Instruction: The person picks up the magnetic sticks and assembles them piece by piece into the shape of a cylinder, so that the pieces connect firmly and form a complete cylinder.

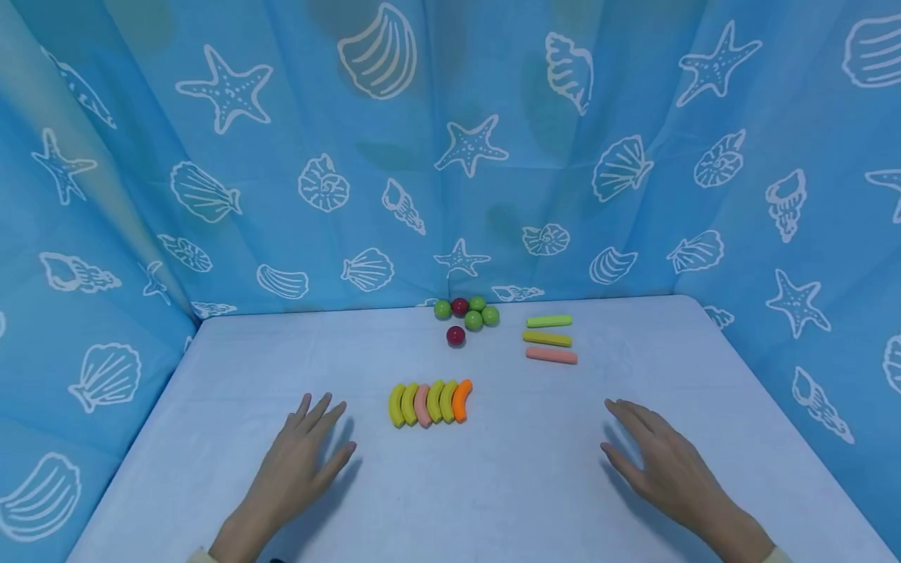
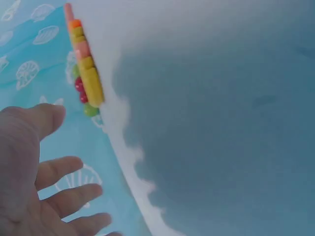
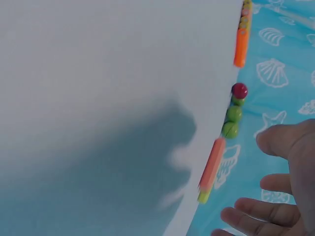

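My left hand (image 1: 290, 469) hovers over the left part of the table with fingers spread, holding nothing. On the other side my right hand (image 1: 665, 467) is likewise raised above the cloth, its fingers extended and apart from any object. Between them, nearer the left hand, several curved banana-shaped pieces form a tight row: yellow ones (image 1: 397, 405), a pink one (image 1: 422, 405) and an orange one (image 1: 461, 401) at the right end. Behind the row sit several green balls (image 1: 474, 320) and two red balls (image 1: 455, 336). Three straight sticks lie right of these: light green (image 1: 549, 321), yellow (image 1: 547, 338) and pink (image 1: 551, 356).
A white cloth covers the table (image 1: 507, 485). Blue curtains (image 1: 436, 195) printed with white shells and starfish stand along the back and both sides. Each hand casts a shadow on the cloth.
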